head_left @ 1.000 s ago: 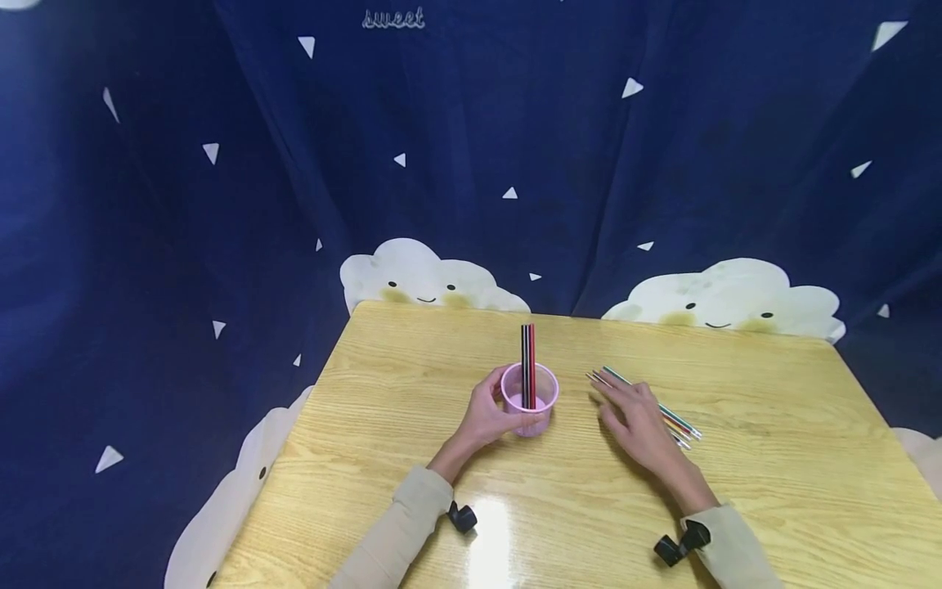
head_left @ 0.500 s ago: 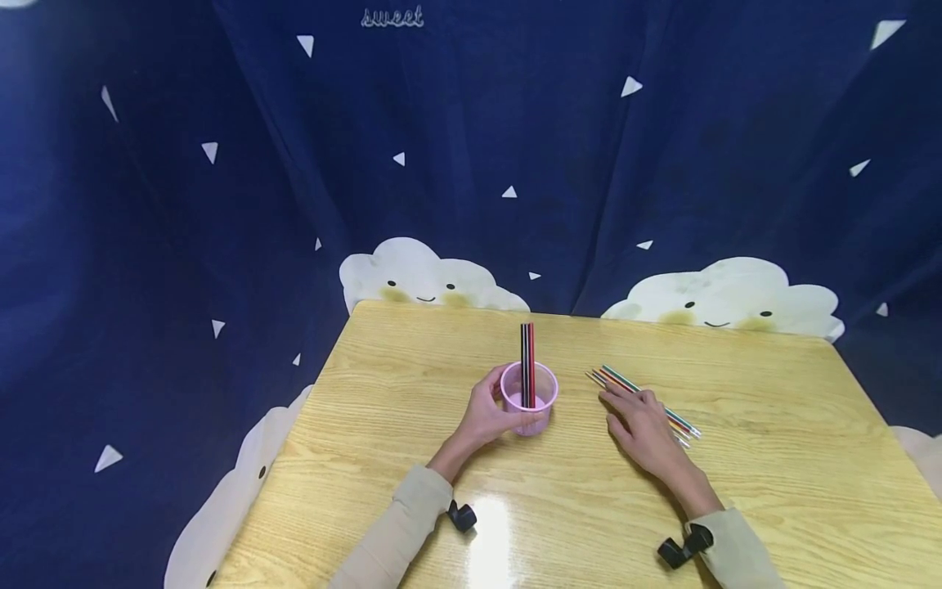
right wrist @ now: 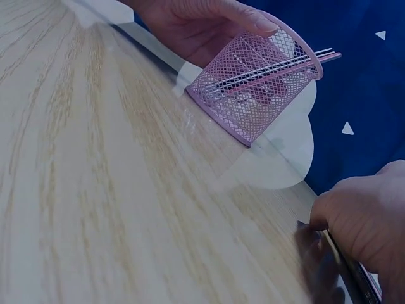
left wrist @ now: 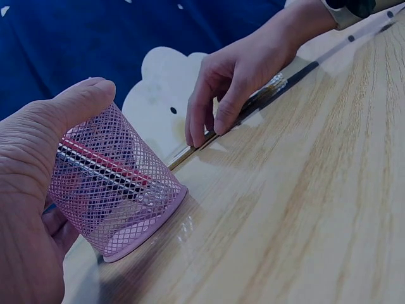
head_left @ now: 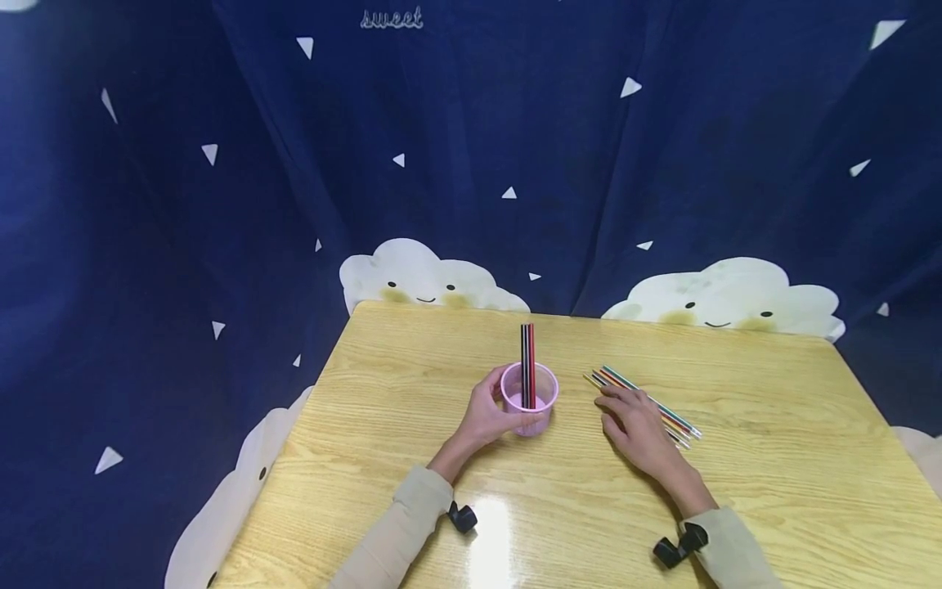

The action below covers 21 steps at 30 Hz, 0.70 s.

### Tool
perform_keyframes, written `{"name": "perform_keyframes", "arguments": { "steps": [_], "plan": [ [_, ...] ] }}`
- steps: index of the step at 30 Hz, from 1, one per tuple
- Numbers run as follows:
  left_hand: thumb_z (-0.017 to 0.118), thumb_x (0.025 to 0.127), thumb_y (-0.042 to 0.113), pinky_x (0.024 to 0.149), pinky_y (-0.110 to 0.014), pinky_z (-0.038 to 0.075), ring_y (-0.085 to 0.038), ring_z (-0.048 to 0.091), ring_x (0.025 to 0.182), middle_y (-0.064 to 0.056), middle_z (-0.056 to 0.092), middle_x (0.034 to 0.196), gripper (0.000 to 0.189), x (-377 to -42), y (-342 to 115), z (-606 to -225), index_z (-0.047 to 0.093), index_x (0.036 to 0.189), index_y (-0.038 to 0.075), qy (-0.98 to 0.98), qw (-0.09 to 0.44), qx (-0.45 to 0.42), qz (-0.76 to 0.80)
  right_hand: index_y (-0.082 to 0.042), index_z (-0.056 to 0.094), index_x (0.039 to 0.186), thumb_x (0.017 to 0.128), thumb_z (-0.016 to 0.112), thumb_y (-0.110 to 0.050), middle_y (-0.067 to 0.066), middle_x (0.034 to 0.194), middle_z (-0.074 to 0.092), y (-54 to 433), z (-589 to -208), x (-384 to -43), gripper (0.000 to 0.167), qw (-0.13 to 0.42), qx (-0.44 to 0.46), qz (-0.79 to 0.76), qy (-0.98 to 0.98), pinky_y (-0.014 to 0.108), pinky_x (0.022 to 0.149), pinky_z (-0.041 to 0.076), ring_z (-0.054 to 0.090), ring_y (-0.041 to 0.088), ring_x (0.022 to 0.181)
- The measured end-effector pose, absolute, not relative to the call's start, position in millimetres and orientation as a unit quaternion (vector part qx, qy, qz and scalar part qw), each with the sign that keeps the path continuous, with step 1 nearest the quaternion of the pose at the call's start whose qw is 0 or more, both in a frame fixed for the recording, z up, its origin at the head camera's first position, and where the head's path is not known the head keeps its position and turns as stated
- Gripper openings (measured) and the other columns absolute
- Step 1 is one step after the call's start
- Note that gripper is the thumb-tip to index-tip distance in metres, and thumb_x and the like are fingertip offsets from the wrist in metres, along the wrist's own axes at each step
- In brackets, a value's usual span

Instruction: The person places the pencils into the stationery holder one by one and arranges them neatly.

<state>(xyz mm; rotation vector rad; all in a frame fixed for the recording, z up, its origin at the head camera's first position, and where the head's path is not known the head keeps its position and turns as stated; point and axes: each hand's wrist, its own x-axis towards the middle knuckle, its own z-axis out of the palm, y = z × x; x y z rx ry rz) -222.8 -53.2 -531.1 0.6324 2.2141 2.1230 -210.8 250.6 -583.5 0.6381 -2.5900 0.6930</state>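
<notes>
Gripping by thumb and fingers, the left hand (head_left: 486, 415) holds a pink mesh cup (head_left: 540, 422) upright on the wooden table (head_left: 412, 384). Dark and red pencils (head_left: 527, 352) stand inside, projecting above the rim. Right hand (head_left: 639, 429): fingers bent, tips at a loose bundle of pencils (head_left: 679, 423) lying beside the cup, apart from it; whether it pinches any cannot be determined.

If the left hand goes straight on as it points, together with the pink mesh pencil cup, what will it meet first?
Probably the blue curtain: beyond the left hand and its pencil cup, the wooden tabletop looks free to the far edge. The curtain's depth is unclear.
</notes>
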Motion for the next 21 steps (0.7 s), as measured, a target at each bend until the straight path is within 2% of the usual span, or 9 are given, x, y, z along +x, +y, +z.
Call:
{"name": "perform_keyframes", "arguments": {
  "steps": [9, 16, 21],
  "plan": [
    [0.092, 0.067, -0.003, 0.105, -0.066, 0.048, -0.048, 0.062, 0.117, -0.027, 0.066, 0.131, 0.083, -223.4, -51.9, -534.1, 0.056, 0.142, -0.006, 0.712, -0.004, 0.198, 0.673, 0.002, 0.075, 0.114, 0.092, 0.070, 0.000, 0.026, 0.127, 0.068, 244.8, -582.6, -212.0, 0.022, 0.192, 0.229, 0.260, -0.918, 0.063, 0.094, 0.043, 0.059, 0.047, 0.117],
    [0.092, 0.068, -0.003, 0.107, -0.065, 0.047, -0.048, 0.061, 0.120, -0.027, 0.064, 0.133, 0.083, -220.4, -53.3, -530.3, 0.055, 0.143, -0.007, 0.713, 0.005, 0.195, 0.673, 0.000, 0.075, 0.120, 0.094, 0.071, -0.008, 0.019, 0.127, 0.071, 242.6, -583.2, -209.1, 0.027, 0.194, 0.233, 0.173, -0.937, 0.058, 0.093, 0.049, 0.063, 0.040, 0.110],
    [0.092, 0.068, -0.003, 0.105, -0.064, 0.049, -0.049, 0.062, 0.118, -0.029, 0.064, 0.131, 0.083, -220.8, -52.4, -530.8, 0.054, 0.142, -0.008, 0.715, 0.002, 0.199, 0.670, 0.001, 0.075, 0.119, 0.091, 0.071, -0.001, 0.019, 0.123, 0.072, 241.6, -582.4, -208.7, 0.029, 0.211, 0.247, 0.138, -0.936, 0.056, 0.092, 0.052, 0.065, 0.038, 0.105]
  ]
}}
